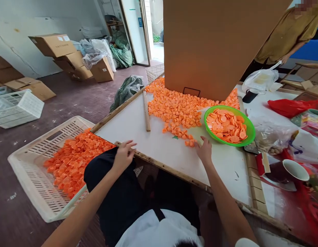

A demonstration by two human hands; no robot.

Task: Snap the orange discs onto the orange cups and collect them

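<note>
My left hand (123,155) is at the table's front edge, above my knee, its fingers loosely apart with nothing visible in them. My right hand (204,151) reaches over the white tabletop (169,151), fingers spread. Its fingertips are beside a few small orange caps (190,142) at the near end of a large heap of orange caps (175,108); whether they touch cannot be made out. Just beyond this hand stands a green bowl (250,132) full of flat orange discs (227,125). To my left, orange pieces (76,161) fill part of a white plastic basket (27,161).
A big cardboard box (205,48) stands at the heap's far side. A wooden strip (146,111) lies on the tabletop. On the right are a dark mug (290,171), plastic bags (259,80) and a red bag (292,104). Another person (284,37) stands behind.
</note>
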